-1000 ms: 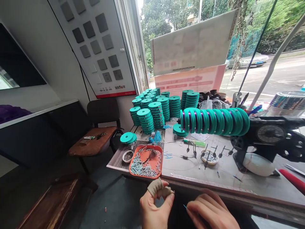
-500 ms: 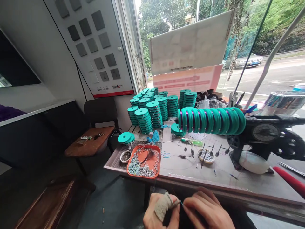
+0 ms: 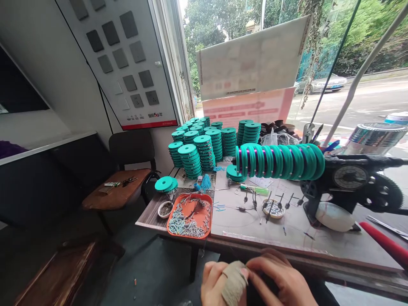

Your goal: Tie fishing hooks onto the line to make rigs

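In the head view, the left hand (image 3: 213, 278), one finger wrapped in cloth (image 3: 234, 284), met or nearly met the right hand (image 3: 283, 277) beside the desk (image 3: 248, 233). I couldn't tell how closed the fingers (image 3: 262, 265) were; any small piece was hidden between them. It seemed delicate two-handed work, next wanting a steady touch.

Window-side surroundings, with seating to the left and a street beyond the glass.
A white display panel with grey square plates (image 3: 126, 70) hangs above a black-backed chair with a brown seat (image 3: 119, 197); small objects lie on the seat. Purple cloth (image 3: 11, 146) rests on a white-topped dark counter (image 3: 57, 178). A pale rectangular board (image 3: 251, 59) stands above a pink printed board (image 3: 248, 106); outside, a silver car (image 3: 328, 83).
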Motion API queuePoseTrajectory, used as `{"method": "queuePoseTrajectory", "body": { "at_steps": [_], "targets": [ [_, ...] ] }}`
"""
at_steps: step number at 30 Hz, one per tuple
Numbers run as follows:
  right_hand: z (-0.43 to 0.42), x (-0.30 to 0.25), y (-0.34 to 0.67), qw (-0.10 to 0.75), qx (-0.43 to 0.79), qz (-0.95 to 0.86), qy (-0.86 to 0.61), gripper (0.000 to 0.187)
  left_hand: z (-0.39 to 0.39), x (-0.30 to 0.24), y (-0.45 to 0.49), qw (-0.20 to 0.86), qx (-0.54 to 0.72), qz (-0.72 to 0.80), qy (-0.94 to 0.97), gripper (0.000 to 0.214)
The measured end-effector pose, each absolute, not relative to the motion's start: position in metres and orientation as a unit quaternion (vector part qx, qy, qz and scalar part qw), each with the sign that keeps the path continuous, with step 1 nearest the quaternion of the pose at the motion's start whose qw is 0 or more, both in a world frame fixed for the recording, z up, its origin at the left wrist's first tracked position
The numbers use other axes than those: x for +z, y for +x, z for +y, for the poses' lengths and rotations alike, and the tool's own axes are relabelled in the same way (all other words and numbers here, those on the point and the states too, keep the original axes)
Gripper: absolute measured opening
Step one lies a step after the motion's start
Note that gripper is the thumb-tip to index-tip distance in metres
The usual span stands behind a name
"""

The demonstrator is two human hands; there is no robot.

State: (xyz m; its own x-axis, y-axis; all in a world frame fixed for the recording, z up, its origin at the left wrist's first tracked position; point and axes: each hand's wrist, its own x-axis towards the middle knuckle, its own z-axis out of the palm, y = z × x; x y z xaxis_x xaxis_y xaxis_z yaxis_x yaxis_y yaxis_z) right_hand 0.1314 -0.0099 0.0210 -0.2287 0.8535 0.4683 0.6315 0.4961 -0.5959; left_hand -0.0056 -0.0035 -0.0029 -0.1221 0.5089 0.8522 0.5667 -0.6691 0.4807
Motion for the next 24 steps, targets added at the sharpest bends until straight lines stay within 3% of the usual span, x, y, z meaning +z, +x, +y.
{"method": "queuePoseTrajectory", "body": {
  "at_steps": [4, 8, 11, 14, 24],
  "targets": [
    [0.016, 0.04, 0.141, 0.286, 0.09, -0.805, -0.512, 0.025, -0.002, -0.016, -0.018, 0.005, -0.509, -0.459, -0.728, 0.02],
    [0.038, 0.055, 0.139, 0.173, 0.069, -0.834, -0.519, 0.028, -0.002, -0.024, -0.027, 0.062, -0.336, -0.512, -0.788, 0.037],
    [0.043, 0.061, 0.135, 0.124, 0.081, -0.833, -0.533, 0.026, -0.001, -0.021, -0.029, 0.097, -0.248, -0.52, -0.811, 0.024],
    [0.043, 0.062, 0.133, 0.107, 0.093, -0.822, -0.551, 0.025, 0.001, -0.015, -0.029, 0.11, -0.201, -0.532, -0.815, 0.013],
    [0.045, 0.061, 0.133, 0.107, 0.126, -0.812, -0.56, 0.025, 0.003, -0.009, -0.025, 0.155, -0.218, -0.505, -0.821, 0.013]
  ]
}}
